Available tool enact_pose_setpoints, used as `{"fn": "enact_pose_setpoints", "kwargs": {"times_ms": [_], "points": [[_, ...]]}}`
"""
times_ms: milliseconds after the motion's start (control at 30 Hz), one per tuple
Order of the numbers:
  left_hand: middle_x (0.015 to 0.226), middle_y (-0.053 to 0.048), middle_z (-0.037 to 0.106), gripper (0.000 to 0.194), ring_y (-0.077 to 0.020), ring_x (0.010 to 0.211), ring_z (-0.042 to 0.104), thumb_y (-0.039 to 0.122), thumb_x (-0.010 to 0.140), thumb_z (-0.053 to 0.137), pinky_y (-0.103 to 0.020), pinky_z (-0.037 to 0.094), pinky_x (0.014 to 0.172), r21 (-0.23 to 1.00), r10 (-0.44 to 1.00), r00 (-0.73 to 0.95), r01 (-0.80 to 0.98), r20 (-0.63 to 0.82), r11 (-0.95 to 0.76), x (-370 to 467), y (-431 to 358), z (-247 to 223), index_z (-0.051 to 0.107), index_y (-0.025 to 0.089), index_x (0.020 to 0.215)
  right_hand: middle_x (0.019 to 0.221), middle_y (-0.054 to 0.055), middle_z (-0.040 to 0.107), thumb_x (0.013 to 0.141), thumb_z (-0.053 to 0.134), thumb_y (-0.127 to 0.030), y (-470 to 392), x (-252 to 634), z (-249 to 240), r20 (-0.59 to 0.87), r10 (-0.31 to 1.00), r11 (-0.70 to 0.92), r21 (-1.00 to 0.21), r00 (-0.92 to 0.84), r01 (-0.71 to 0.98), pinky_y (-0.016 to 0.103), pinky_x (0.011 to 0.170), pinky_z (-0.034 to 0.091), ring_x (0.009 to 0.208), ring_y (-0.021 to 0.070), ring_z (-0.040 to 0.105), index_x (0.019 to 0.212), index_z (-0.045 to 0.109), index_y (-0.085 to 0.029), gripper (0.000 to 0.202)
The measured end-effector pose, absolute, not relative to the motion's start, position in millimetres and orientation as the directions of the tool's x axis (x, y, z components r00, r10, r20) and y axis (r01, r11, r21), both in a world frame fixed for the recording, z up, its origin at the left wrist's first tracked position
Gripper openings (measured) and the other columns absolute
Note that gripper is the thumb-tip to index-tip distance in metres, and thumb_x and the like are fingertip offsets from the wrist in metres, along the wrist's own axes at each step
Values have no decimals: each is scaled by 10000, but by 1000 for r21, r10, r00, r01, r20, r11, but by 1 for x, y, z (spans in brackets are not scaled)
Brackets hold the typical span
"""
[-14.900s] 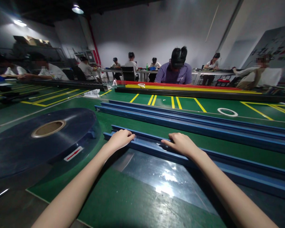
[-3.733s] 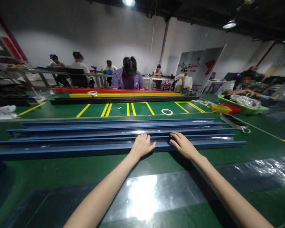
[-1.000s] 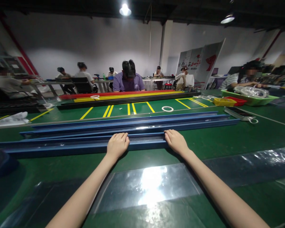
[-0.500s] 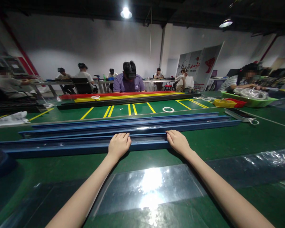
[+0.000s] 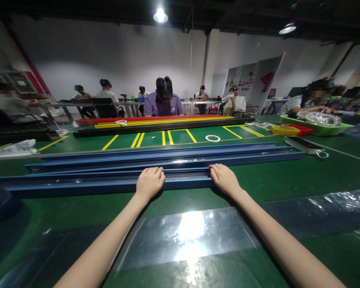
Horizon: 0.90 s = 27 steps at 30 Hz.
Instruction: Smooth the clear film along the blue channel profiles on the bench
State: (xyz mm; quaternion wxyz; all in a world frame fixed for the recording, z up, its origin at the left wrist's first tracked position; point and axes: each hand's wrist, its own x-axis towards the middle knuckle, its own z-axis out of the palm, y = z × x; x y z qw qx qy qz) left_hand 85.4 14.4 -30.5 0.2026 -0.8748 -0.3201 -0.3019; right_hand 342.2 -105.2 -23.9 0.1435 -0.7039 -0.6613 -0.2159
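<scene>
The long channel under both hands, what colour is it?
The channel is blue; it shows best in the head view.

A green table (image 5: pixel 288 176) carries blue channels (image 5: pixel 186 184), clear film (image 5: pixel 219 234), a white ring (image 5: pixel 213 141) and a green basket (image 5: pixel 330 129)

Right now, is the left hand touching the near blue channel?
Touching. The head view shows the left hand laid across the near blue channel, fingers curled at its far rim.

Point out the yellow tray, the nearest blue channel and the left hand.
Yellow tray (image 5: pixel 284 131): head view, near wall.
Nearest blue channel (image 5: pixel 187 184): head view, front wall.
Left hand (image 5: pixel 149 183): head view, back of the hand.
</scene>
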Motion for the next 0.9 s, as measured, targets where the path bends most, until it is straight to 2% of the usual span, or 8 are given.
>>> {"fn": "enact_pose_setpoints", "kwargs": {"times_ms": [900], "points": [[874,-65,671,332,-190,806,601,227,832,324,-315,422,729,-172,433,614,685,660,-708,85,15,-30,640,151,900,897,70,635,880,263,-226,-105,342,-23,499,866,-83,84,31,993,263,790,350,859,165,541,980,585,-127,352]]}}
